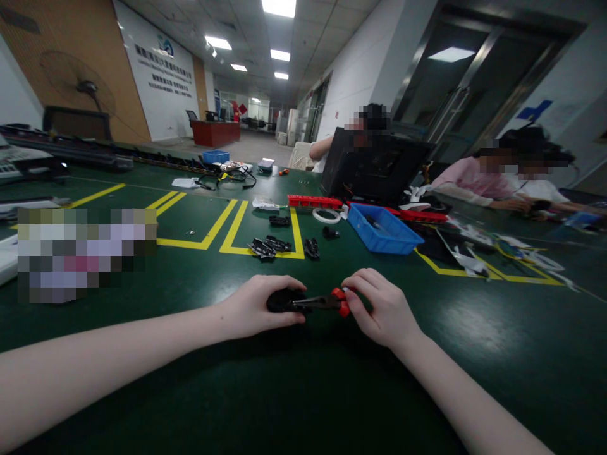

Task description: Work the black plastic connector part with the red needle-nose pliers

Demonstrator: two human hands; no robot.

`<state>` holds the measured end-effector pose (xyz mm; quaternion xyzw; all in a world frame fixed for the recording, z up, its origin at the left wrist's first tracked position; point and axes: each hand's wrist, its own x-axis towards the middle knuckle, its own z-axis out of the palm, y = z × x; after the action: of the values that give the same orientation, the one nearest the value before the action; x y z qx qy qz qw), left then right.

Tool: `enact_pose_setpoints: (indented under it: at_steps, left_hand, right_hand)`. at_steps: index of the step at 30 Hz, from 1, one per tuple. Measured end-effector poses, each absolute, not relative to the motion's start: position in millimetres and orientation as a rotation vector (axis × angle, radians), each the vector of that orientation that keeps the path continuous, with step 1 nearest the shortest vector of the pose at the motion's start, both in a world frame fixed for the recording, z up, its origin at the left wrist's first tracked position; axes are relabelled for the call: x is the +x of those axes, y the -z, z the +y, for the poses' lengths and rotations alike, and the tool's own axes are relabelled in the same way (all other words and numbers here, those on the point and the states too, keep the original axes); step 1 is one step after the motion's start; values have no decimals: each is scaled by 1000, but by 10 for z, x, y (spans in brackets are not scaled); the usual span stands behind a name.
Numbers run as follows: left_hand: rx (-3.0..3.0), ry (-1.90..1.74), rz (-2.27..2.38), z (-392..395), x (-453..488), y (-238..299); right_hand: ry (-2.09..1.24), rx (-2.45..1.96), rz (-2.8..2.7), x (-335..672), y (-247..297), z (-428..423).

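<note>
head view has the left hand (258, 306) closed over a small black part (279, 300) on the green tabletop (303, 392), and the right hand (379, 306) pinching red-handled pliers (327, 302) whose nose meets it. seems a gripping step; any squeeze needs the part held steady. forearms reach forward, wrists low.

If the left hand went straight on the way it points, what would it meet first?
Likely the red-handled tool held by the right hand: the left hand, closed on a black part, points rightward at it, with almost no gap.
</note>
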<state>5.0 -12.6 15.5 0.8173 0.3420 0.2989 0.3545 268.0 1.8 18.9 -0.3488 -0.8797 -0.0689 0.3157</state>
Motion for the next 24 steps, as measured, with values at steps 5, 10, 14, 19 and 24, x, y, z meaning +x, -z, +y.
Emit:
enact_pose_setpoints:
  at_steps: [5,10,14,19,24]
  left_hand:
    - [2119,-794,881,-114,46,-134]
    - [2126,-816,852,-101,31,-102]
    - [2128,-811,858,-93,26,-100]
    - [2268,-767,948,-61,26,-65]
    - [2454,-613,1129,-68,25,-31]
  right_hand:
    - [190,-917,-2338,2675,-209,17]
    - [215,-897,-2334,2673,-210,10]
    - [238,-920,-2304,2700,-185,21]
    - [262,-919,-2277,2737,-153,47]
    - [246,-1031,-2291,2771,-123,101]
